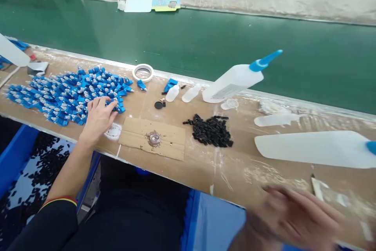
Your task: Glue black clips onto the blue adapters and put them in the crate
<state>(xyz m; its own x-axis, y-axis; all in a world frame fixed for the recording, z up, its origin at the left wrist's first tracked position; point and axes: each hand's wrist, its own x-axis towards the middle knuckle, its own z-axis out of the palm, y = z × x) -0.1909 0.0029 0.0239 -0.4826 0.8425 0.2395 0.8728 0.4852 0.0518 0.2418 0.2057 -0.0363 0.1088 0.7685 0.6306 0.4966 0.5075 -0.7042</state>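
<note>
The left hand [98, 120] curls fingers [102, 102] over blue parts [66, 90], any grasp unclear; a light pinch should spare neighbours; the right hand [296, 212] blurs, its grip untellable.

Single head-worn view, looking forward and down, close above the workbench [235, 168], green strip [190, 39] farther off

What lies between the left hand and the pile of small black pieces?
In the head view: a white oval patch, then flat brown cardboard bearing a shiny blob.
</note>
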